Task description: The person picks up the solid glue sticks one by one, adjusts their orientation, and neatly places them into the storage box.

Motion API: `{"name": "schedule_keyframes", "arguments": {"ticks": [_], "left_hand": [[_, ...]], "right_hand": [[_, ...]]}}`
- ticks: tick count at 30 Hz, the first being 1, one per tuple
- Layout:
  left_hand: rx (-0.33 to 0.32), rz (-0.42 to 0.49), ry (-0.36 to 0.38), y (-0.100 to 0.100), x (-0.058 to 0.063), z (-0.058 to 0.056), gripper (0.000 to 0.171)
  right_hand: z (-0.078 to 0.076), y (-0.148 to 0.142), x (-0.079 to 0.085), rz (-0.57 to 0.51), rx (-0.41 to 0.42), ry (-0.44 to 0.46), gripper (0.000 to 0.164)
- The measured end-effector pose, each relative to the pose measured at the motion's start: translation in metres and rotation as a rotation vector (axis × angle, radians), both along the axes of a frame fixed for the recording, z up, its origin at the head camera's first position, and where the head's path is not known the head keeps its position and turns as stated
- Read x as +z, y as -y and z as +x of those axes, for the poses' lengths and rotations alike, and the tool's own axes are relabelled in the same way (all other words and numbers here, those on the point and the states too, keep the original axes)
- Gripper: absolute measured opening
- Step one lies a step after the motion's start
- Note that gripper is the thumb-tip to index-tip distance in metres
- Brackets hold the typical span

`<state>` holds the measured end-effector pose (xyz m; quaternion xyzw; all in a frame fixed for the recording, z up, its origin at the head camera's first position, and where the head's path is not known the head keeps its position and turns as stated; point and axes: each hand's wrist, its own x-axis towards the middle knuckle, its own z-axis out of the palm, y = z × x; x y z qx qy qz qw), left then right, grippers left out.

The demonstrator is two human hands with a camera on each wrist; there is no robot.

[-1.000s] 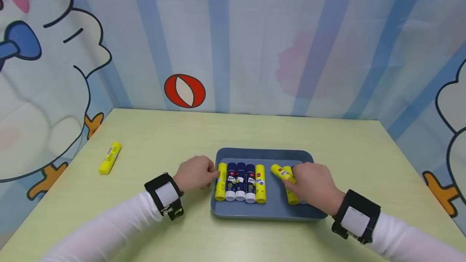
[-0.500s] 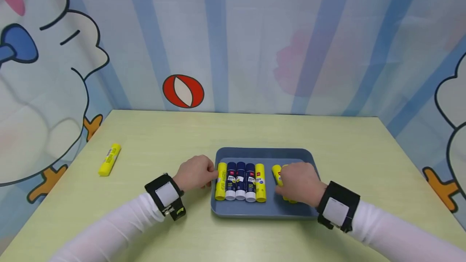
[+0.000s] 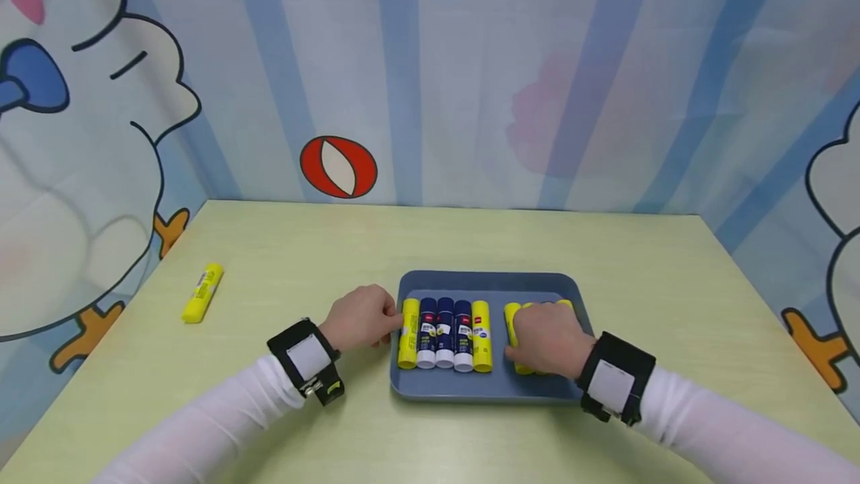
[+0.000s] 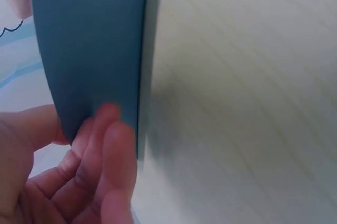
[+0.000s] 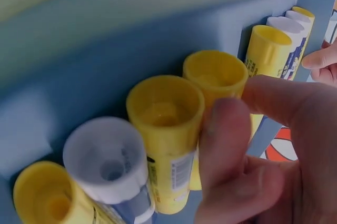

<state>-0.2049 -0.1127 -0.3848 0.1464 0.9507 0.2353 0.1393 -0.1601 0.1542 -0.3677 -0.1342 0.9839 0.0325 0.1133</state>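
Note:
My left hand (image 3: 360,317) holds the left rim of a blue-grey tray (image 3: 463,396); in the left wrist view its thumb is over the rim and its fingers lie against the tray's outer wall (image 4: 89,50). My right hand (image 3: 551,338) is over the tray's right half, pinching a yellow glue stick (image 5: 216,69) between thumb and finger. Beside that stick, another yellow one (image 5: 166,103), a navy one with a white base (image 5: 105,155) and a further yellow one (image 5: 45,195) stand in line. In the head view the hand hides most of this group.
At the tray's left, a row holds a yellow glue stick (image 3: 408,334), three navy ones with white ends (image 3: 444,334) and another yellow one (image 3: 481,336). A gap separates the two groups. One yellow glue stick (image 3: 203,293) lies far left on the table (image 3: 302,245).
My right hand has moved left with the yellow glue stick, which was slanted across its neighbour and now lines up beside it. The left hand keeps its hold on the tray.

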Motion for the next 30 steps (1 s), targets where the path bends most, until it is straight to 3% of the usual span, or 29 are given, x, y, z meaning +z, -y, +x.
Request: {"name": "schedule_keyframes", "arguments": {"ticks": [6, 13, 19, 22, 25, 30], "left_hand": [[0.001, -0.005, -0.003, -0.001, 0.000, -0.001, 0.032], [-0.014, 0.007, -0.001, 0.000, -0.001, -0.001, 0.031], [-0.069, 0.011, 0.001, 0.005, -0.003, -0.003, 0.031], [-0.137, -0.001, -0.034, 0.007, -0.003, -0.004, 0.030], [-0.222, -0.030, -0.116, 0.009, -0.003, -0.005, 0.032], [-0.309, -0.094, -0.242, 0.013, -0.006, -0.009, 0.031]], "right_hand": [[0.000, -0.010, 0.007, -0.044, -0.068, 0.011, 0.045], [0.002, -0.044, 0.022, -0.228, -0.113, -0.046, 0.043], [0.006, -0.077, 0.014, -0.353, -0.176, -0.068, 0.031], [0.011, -0.090, 0.007, -0.364, -0.191, -0.114, 0.031], [0.014, -0.098, 0.001, -0.362, -0.210, -0.141, 0.034], [0.014, -0.104, -0.005, -0.395, -0.236, -0.090, 0.034]]}}
